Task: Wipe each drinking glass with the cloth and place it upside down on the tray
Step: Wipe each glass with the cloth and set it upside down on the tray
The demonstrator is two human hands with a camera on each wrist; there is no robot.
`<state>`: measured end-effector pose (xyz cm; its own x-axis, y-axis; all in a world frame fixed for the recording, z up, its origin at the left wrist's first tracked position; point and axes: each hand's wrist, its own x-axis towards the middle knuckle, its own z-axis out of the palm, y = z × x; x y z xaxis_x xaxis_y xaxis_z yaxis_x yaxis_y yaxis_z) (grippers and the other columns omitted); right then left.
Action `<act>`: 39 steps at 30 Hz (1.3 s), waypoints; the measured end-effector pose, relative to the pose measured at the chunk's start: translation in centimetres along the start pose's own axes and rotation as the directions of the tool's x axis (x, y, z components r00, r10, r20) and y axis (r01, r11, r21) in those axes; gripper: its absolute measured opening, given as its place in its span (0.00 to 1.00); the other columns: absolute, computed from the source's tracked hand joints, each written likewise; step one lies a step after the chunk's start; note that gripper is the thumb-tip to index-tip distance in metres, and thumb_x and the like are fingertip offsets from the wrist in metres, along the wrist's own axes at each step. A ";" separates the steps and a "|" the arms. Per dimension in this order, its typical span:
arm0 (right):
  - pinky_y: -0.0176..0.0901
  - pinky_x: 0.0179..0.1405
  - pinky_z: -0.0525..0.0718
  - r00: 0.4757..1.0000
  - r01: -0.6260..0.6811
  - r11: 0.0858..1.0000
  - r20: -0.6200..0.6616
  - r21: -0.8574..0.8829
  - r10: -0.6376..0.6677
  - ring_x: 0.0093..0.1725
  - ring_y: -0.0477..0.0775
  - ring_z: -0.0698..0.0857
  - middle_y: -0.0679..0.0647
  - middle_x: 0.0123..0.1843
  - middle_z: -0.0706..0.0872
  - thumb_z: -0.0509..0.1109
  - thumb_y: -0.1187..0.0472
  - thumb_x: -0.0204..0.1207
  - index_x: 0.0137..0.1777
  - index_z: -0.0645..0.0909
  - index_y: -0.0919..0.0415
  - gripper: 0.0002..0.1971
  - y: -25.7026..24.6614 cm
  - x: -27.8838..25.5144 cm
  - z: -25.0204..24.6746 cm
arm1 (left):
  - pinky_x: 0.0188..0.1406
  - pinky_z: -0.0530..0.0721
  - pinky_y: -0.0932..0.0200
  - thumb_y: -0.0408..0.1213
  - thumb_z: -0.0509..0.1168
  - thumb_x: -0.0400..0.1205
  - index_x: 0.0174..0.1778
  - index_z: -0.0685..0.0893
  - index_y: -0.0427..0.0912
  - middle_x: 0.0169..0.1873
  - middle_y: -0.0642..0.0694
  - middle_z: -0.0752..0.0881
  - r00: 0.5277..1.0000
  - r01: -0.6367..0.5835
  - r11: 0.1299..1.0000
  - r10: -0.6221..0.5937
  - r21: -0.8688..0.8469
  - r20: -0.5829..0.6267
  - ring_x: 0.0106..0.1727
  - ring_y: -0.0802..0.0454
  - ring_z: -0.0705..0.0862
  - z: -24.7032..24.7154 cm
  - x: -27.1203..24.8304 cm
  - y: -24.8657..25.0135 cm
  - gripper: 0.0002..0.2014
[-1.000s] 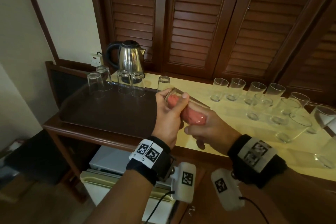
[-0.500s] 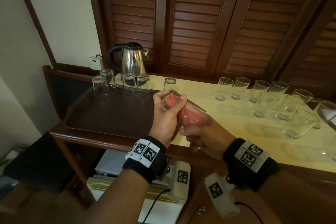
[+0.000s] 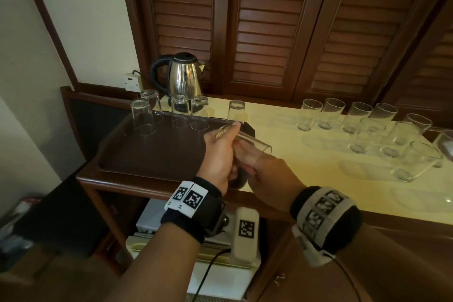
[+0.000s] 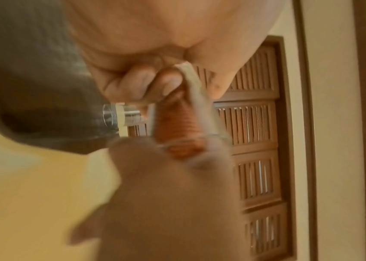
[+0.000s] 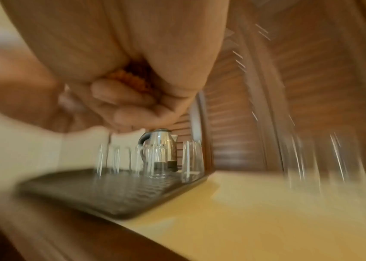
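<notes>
Your left hand [image 3: 220, 154] grips one glass [image 3: 255, 148], tilted, over the tray's [image 3: 152, 154] 3 o'clock edge. Your right hand [image 3: 272, 176] is curled around the cloth [image 4: 175, 123] at the glass mouth. Five glasses stand upside down on the tray, about ten upright on the bench [image 3: 306, 167].

A steel kettle [image 3: 184, 76] (black handle) stands before louvred wooden doors [image 3: 269, 27], near a wall socket [image 3: 132, 81]

Dark brown tray [image 3: 152, 152], orange cloth [image 4: 177, 127]
</notes>
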<state>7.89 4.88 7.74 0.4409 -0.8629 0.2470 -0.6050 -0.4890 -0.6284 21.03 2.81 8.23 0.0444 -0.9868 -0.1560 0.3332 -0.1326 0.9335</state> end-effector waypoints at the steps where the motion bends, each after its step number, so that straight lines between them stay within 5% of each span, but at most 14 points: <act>1: 0.45 0.65 0.86 1.000 0.018 1.000 -0.014 0.000 -0.018 0.65 0.51 0.84 0.48 0.78 0.77 0.64 0.75 0.78 0.84 0.63 0.37 0.41 -0.1 0.1 0.3 | 0.29 0.83 0.59 0.48 0.69 0.88 0.72 0.73 0.51 0.52 0.41 0.88 1.000 -0.027 1.000 0.027 -0.013 -0.004 0.38 0.50 0.87 0.1 0.0 0.0 0.19; 6: 0.46 0.24 0.81 0.971 -0.238 0.693 0.180 0.680 0.157 0.43 0.69 0.83 0.73 0.49 0.85 0.69 0.78 0.77 0.67 0.80 0.63 0.20 0.0 0.2 -0.2 | 0.58 0.93 0.37 0.41 0.70 0.88 0.69 0.74 0.50 0.66 0.32 0.84 0.999 -0.046 0.984 0.047 -0.170 -0.002 0.64 0.33 0.90 -0.1 -0.4 -0.6 0.16; 9: 0.41 0.47 0.89 0.997 0.002 0.970 0.073 0.245 -0.020 0.54 0.46 0.88 0.44 0.65 0.86 0.66 0.75 0.79 0.81 0.72 0.44 0.34 0.8 0.8 -0.1 | 0.34 0.89 0.56 0.49 0.69 0.88 0.70 0.71 0.52 0.59 0.37 0.86 0.997 -0.005 0.996 -0.002 -0.089 -0.080 0.45 0.47 0.90 -0.3 -0.2 -0.6 0.18; 12: 0.43 0.70 0.83 0.976 0.217 0.947 0.060 -0.236 -0.209 0.70 0.51 0.83 0.37 0.84 0.69 0.63 0.73 0.79 0.83 0.63 0.34 0.40 1.3 1.0 0.8 | 0.41 0.82 0.54 0.47 0.70 0.88 0.72 0.71 0.54 0.61 0.41 0.86 0.992 -0.041 0.997 0.033 -0.066 -0.118 0.53 0.48 0.88 -0.5 0.1 -0.6 0.19; 14: 0.36 0.52 0.88 0.991 0.108 0.980 0.054 0.166 -0.119 0.55 0.56 0.87 0.42 0.67 0.84 0.65 0.78 0.77 0.80 0.69 0.36 0.40 0.7 1.4 0.9 | 0.46 0.84 0.51 0.40 0.71 0.87 0.72 0.73 0.50 0.58 0.43 0.86 0.987 -0.101 0.988 0.085 -0.116 -0.134 0.53 0.49 0.89 -0.5 -0.2 -0.7 0.19; 16: 0.38 0.26 0.82 0.985 -0.118 0.755 0.175 0.645 0.004 0.32 0.58 0.80 0.55 0.42 0.83 0.67 0.80 0.77 0.78 0.75 0.40 0.38 0.0 1.4 0.4 | 0.49 0.89 0.49 0.36 0.71 0.87 0.69 0.73 0.47 0.53 0.44 0.85 0.981 -0.159 0.973 0.137 -0.164 -0.141 0.50 0.50 0.89 -0.5 -0.2 -0.9 0.18; 18: 0.41 0.20 0.77 0.967 -0.220 0.651 0.248 0.727 0.050 0.27 0.54 0.74 0.61 0.39 0.78 0.68 0.78 0.78 0.78 0.75 0.38 0.38 0.0 1.5 -0.4 | 0.48 0.91 0.52 0.39 0.71 0.87 0.71 0.72 0.47 0.53 0.45 0.84 0.981 -0.170 0.978 0.157 -0.122 -0.110 0.49 0.50 0.88 -0.8 -0.2 -0.6 0.19; 21: 0.35 0.47 0.88 0.982 0.013 0.966 0.177 0.258 -0.061 0.51 0.39 0.87 0.46 0.61 0.86 0.67 0.76 0.78 0.83 0.68 0.40 0.40 0.6 2.0 -0.5 | 0.27 0.81 0.64 0.51 0.67 0.89 0.75 0.70 0.51 0.49 0.47 0.83 0.996 -0.048 0.998 0.052 0.050 -0.069 0.35 0.57 0.82 -1.5 -0.1 0.0 0.21; 23: 0.29 0.66 0.81 0.982 0.053 0.994 0.174 0.098 -0.070 0.65 0.26 0.79 0.37 0.75 0.77 0.66 0.75 0.79 0.84 0.65 0.37 0.40 0.1 1.8 -0.1 | 0.27 0.79 0.63 0.48 0.67 0.90 0.72 0.72 0.52 0.49 0.47 0.84 0.994 -0.060 0.998 0.063 0.033 -0.092 0.35 0.57 0.84 -1.6 -0.1 0.0 0.18; 28: 0.40 0.19 0.75 0.947 -0.289 0.579 0.315 0.763 0.058 0.22 0.48 0.70 0.53 0.32 0.76 0.66 0.79 0.79 0.83 0.70 0.43 0.38 0.1 1.4 -0.3 | 0.44 0.88 0.51 0.37 0.69 0.88 0.66 0.74 0.46 0.48 0.46 0.84 0.971 -0.216 0.964 0.196 -0.154 -0.134 0.44 0.54 0.89 -1.1 -0.3 -0.8 0.14; 32: 0.38 0.48 0.86 0.974 0.035 0.980 0.215 0.194 -0.077 0.51 0.43 0.87 0.40 0.66 0.83 0.66 0.77 0.78 0.83 0.65 0.35 0.42 0.6 1.8 -0.6 | 0.25 0.78 0.61 0.49 0.68 0.88 0.75 0.73 0.46 0.45 0.47 0.83 0.988 -0.044 0.999 0.043 0.003 -0.146 0.32 0.56 0.82 -1.8 -0.1 -0.7 0.22; 34: 0.37 0.65 0.82 0.973 0.146 0.989 0.184 -0.037 -0.137 0.68 0.44 0.81 0.38 0.76 0.77 0.66 0.77 0.77 0.83 0.65 0.38 0.42 -0.3 1.4 -0.2 | 0.31 0.83 0.58 0.49 0.71 0.87 0.76 0.74 0.43 0.47 0.46 0.87 0.981 -0.037 0.998 0.027 -0.049 -0.194 0.38 0.53 0.86 -1.8 0.1 -1.0 0.25; 37: 0.38 0.39 0.87 0.982 -0.023 0.867 0.175 0.497 -0.074 0.42 0.42 0.86 0.48 0.52 0.85 0.67 0.81 0.76 0.79 0.73 0.48 0.36 -0.5 1.3 0.7 | 0.57 0.91 0.44 0.40 0.74 0.85 0.68 0.76 0.47 0.53 0.42 0.88 0.972 -0.140 0.969 0.095 -0.202 -0.215 0.52 0.47 0.91 -1.3 0.0 -1.6 0.19; 39: 0.41 0.20 0.75 0.953 -0.261 0.640 0.299 0.722 0.052 0.24 0.47 0.74 0.56 0.35 0.79 0.66 0.80 0.78 0.79 0.74 0.50 0.34 -0.3 1.0 0.4 | 0.53 0.92 0.47 0.38 0.73 0.85 0.67 0.76 0.45 0.50 0.43 0.87 0.973 -0.178 0.954 0.135 -0.239 -0.185 0.48 0.49 0.91 -1.4 -0.3 -1.8 0.17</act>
<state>8.82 4.20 7.86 0.5870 -0.8094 -0.0177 -0.0238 0.0046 -0.9997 21.71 3.51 6.19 0.2625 -0.9612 -0.0852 0.5354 0.0716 0.8416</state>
